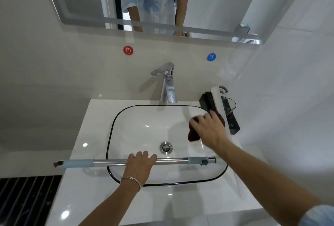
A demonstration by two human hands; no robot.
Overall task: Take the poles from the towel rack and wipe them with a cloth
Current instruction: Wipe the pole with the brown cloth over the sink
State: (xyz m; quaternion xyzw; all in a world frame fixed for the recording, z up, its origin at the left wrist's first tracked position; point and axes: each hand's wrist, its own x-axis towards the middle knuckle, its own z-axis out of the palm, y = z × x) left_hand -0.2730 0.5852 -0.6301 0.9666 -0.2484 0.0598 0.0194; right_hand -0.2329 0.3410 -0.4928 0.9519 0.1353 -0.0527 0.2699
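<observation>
Chrome with pale blue sleeves, the pole lies crosswise over the front of the white sink, pinned under the left hand, whose fingers curl over its middle. The right hand grips a dark reddish-brown cloth above the basin's right rim, near the black box and glass.

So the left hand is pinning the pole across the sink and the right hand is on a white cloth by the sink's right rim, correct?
Not quite: the cloth is dark reddish-brown, not white, as the head view shows. The rest holds: the left hand holds the pole across the sink, and the right hand is on the cloth at the right rim.
</observation>
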